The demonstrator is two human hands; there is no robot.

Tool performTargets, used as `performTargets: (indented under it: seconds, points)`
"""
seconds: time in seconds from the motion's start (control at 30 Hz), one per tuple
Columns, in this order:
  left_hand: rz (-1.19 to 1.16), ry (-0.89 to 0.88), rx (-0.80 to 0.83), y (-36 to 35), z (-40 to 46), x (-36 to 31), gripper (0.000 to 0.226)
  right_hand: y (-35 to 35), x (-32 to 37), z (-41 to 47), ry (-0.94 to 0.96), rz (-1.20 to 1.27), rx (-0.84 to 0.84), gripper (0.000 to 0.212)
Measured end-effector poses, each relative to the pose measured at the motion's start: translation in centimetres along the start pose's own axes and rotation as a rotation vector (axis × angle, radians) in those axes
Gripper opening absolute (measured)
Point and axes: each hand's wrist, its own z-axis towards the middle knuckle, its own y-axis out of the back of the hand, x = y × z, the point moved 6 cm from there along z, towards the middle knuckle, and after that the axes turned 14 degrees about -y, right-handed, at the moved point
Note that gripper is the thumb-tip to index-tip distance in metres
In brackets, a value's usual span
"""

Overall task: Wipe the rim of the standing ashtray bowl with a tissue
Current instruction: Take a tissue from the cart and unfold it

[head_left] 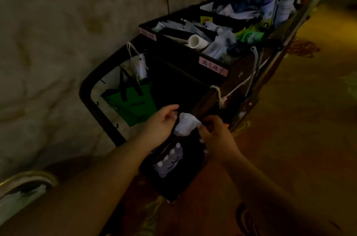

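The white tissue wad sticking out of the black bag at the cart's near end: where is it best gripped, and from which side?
Pinch the tissue by its exposed upper bulge, coming from above. Only that part stands clear of the black bag; the rest is buried. The left hand is at the bag's left edge and the right hand at the tissue's right edge, so a straight upward pull looks likeliest to free it.

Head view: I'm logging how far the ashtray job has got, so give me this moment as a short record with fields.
setting: dim corridor, housekeeping cart beside a pale wall
left hand: holding open the dark bag hung on the cart
right hand: at the white tissue in the bag's mouth
in the bag: capped bottles
ashtray bowl: lower left, untouched
stage: fetching tissue, wiping not begun
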Motion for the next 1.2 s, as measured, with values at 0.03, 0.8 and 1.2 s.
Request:
performTargets:
  seconds: [0.03, 0.8, 1.2]
  points:
    - [0.006, -0.008, 0.023, -0.5, 0.4, 0.2, 0.035, -0.4, -0.2, 0.5, -0.016, 0.001, 0.030, 0.016]
    - [0.051, -0.037, 0.093, 1.3, 1.6, -1.7, 0.020, -0.8, 1.7, 0.1, 0.085, 0.062, 0.027, 0.025]
    - [-0.052, -0.155, -0.020, 7.7, -2.9, -5.3, 0.019, -2.6, 7.9, -3.5, 0.355, 0.088, -0.073, 0.020]
